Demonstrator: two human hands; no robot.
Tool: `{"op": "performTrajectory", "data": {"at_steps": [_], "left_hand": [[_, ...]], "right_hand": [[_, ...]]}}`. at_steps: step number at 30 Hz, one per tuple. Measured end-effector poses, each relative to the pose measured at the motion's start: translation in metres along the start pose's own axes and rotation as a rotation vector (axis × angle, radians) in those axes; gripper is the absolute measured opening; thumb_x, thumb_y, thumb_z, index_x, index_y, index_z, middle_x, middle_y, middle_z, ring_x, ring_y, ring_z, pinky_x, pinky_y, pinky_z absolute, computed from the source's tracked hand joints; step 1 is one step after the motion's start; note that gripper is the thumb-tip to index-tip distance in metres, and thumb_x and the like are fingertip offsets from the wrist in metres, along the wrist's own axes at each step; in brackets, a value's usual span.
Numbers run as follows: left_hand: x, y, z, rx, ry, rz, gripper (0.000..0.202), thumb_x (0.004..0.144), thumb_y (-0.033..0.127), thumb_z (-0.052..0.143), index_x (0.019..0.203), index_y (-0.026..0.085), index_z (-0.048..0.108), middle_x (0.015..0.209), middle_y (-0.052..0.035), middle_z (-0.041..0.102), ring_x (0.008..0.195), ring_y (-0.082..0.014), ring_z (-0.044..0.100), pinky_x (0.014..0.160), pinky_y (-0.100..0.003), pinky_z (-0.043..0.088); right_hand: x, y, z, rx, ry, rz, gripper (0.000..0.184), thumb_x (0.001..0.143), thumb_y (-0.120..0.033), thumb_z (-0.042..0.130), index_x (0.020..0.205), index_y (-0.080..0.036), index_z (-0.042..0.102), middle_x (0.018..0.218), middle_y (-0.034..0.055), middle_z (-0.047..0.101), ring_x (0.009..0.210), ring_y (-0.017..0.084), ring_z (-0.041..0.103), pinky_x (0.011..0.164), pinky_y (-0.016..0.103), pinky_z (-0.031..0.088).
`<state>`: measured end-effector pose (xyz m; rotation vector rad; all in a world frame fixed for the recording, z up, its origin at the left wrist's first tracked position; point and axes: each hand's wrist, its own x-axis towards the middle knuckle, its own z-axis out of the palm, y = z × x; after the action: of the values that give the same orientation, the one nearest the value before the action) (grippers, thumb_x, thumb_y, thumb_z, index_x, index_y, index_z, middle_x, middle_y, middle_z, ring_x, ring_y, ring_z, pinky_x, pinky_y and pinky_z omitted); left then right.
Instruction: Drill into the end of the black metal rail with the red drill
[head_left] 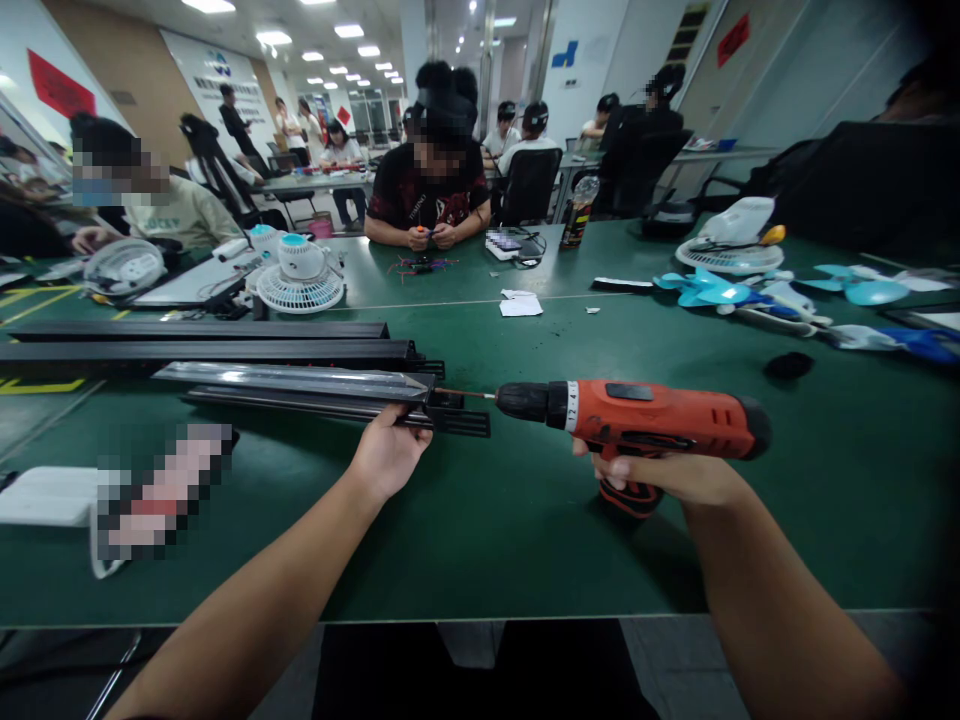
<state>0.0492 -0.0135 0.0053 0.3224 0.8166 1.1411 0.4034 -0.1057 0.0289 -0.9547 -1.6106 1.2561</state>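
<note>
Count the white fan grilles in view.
3 visible: a far-left grille and a left-of-centre grille beyond the black rails, plus a right-side grille beyond the drill. More may be hidden.

Bare forearms (292,560), bare hands (391,455), black legwear (390,675)

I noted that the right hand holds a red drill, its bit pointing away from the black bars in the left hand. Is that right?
Not quite. In the head view, the bit points toward the black bars in the left hand, not away. The right hand does hold the red drill.
</note>
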Motion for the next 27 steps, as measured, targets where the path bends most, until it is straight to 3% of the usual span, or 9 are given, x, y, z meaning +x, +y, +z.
{"op": "performTrajectory", "data": {"at_steps": [4,7,11,15,20,27], "left_hand": [[-0.0007,0.0000,0.0005,0.009,-0.013,0.013,0.018,0.102,0.013,0.064,0.112,0.022,0.076,0.101,-0.0067,0.078,0.075,-0.0146,0.062,0.063,-0.027,0.050],[-0.0012,0.0001,0.0015,-0.002,0.001,0.008,0.016,0.103,0.012,0.063,0.107,0.020,0.075,0.099,-0.0065,0.077,0.073,-0.0140,0.061,0.062,-0.026,0.049],[-0.0015,0.0001,0.0020,-0.009,0.009,0.003,0.016,0.104,0.010,0.061,0.098,0.019,0.073,0.102,-0.0074,0.077,0.074,-0.0139,0.061,0.063,-0.026,0.048],[-0.0009,0.0000,0.0010,-0.009,0.001,0.009,0.016,0.105,0.011,0.061,0.100,0.019,0.074,0.104,-0.0076,0.078,0.075,-0.0141,0.061,0.063,-0.027,0.048],[-0.0004,-0.0002,0.0008,-0.018,0.011,-0.001,0.016,0.105,0.012,0.060,0.101,0.020,0.074,0.101,-0.0076,0.077,0.075,-0.0145,0.062,0.062,-0.027,0.049],[0.0003,-0.0004,0.0007,-0.008,0.019,0.001,0.016,0.103,0.010,0.060,0.102,0.020,0.073,0.096,-0.0063,0.076,0.072,-0.0138,0.061,0.061,-0.026,0.050]], "right_hand": [[0.0001,-0.0004,-0.0002,-0.007,-0.007,-0.004,0.029,0.099,-0.048,0.094,0.113,-0.022,0.091,0.071,0.0019,0.074,0.060,0.017,0.069,0.059,0.029,0.068],[-0.0002,0.0004,-0.0010,-0.011,-0.007,-0.003,0.028,0.100,-0.048,0.094,0.113,-0.024,0.090,0.080,0.0040,0.078,0.062,0.016,0.068,0.060,0.029,0.068],[-0.0017,0.0015,-0.0019,-0.009,-0.027,0.014,0.025,0.102,-0.045,0.092,0.115,-0.024,0.089,0.076,0.0029,0.075,0.063,0.017,0.068,0.062,0.029,0.068],[-0.0024,0.0029,-0.0022,-0.002,-0.007,0.003,0.026,0.101,-0.045,0.093,0.115,-0.023,0.089,0.086,0.0060,0.080,0.064,0.016,0.068,0.061,0.029,0.068],[-0.0013,0.0023,-0.0018,-0.011,0.002,-0.005,0.028,0.099,-0.047,0.095,0.113,-0.023,0.090,0.081,0.0048,0.079,0.062,0.017,0.069,0.060,0.029,0.069],[-0.0018,0.0028,-0.0016,0.016,-0.009,0.002,0.024,0.101,-0.044,0.094,0.114,-0.025,0.091,0.098,0.0079,0.086,0.064,0.015,0.070,0.062,0.029,0.070]]}}
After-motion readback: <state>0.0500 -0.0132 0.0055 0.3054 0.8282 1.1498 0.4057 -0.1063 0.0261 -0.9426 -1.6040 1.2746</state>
